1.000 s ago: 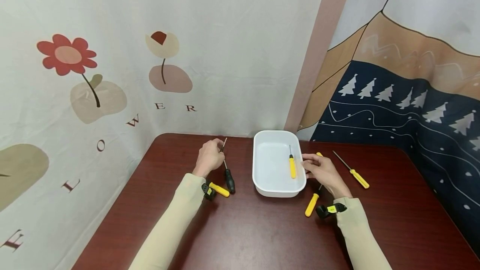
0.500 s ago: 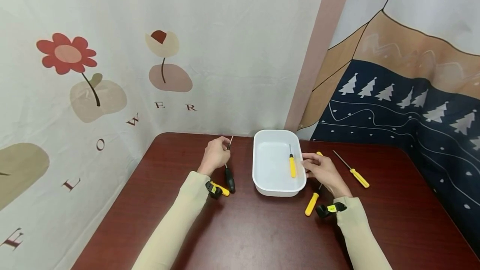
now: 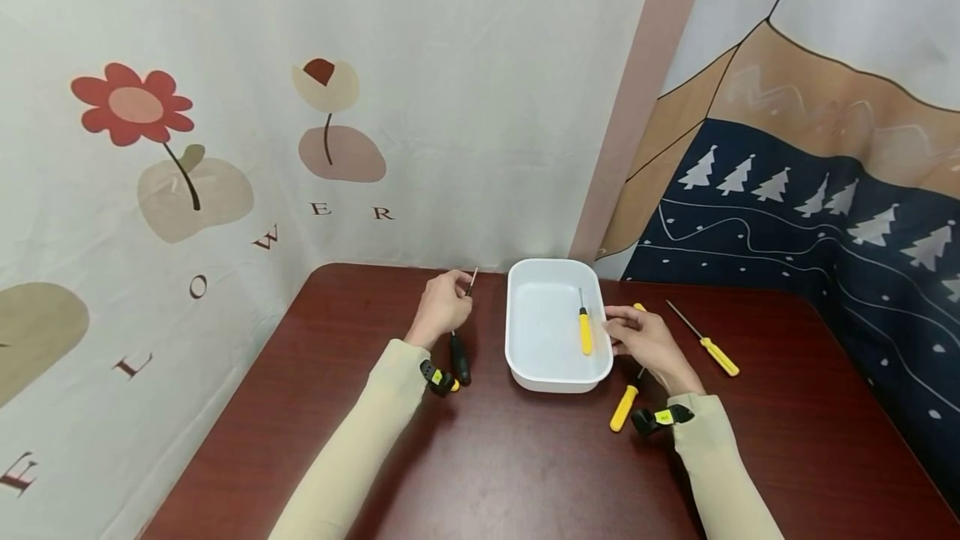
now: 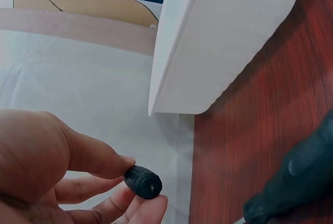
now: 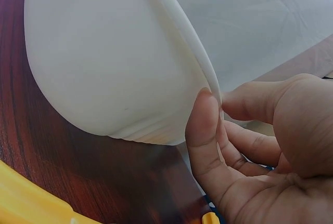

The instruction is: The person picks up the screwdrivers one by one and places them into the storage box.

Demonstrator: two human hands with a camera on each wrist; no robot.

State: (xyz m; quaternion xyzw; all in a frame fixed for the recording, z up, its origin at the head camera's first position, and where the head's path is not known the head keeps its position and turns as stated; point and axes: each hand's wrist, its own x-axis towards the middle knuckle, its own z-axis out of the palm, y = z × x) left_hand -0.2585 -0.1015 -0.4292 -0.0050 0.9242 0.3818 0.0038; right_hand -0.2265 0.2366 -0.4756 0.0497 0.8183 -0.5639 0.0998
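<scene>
My left hand [image 3: 442, 307] pinches a small screwdriver [image 4: 143, 182] by its black ridged handle, between thumb and fingertips. In the head view its thin metal shaft points up beyond the fingers. Below that hand lies a larger black-handled screwdriver [image 3: 460, 361] on the table. My right hand [image 5: 250, 135] pinches the rim of a white plastic tub [image 5: 104, 52] between thumb and fingers, at the tub's right side. One yellow-handled screwdriver [image 3: 585, 332] lies inside the tub.
A yellow screwdriver [image 3: 624, 409] lies under the right wrist, another [image 3: 718, 357] farther right. One yellow handle [image 3: 455, 386] is mostly hidden by the left wrist. Printed curtains [image 3: 480, 107] stand behind the dark red table [image 3: 510, 473].
My left hand has moved right toward the tub, carrying the small screwdriver, and its wrist now covers most of a yellow handle. The right hand and the tub stay in place.
</scene>
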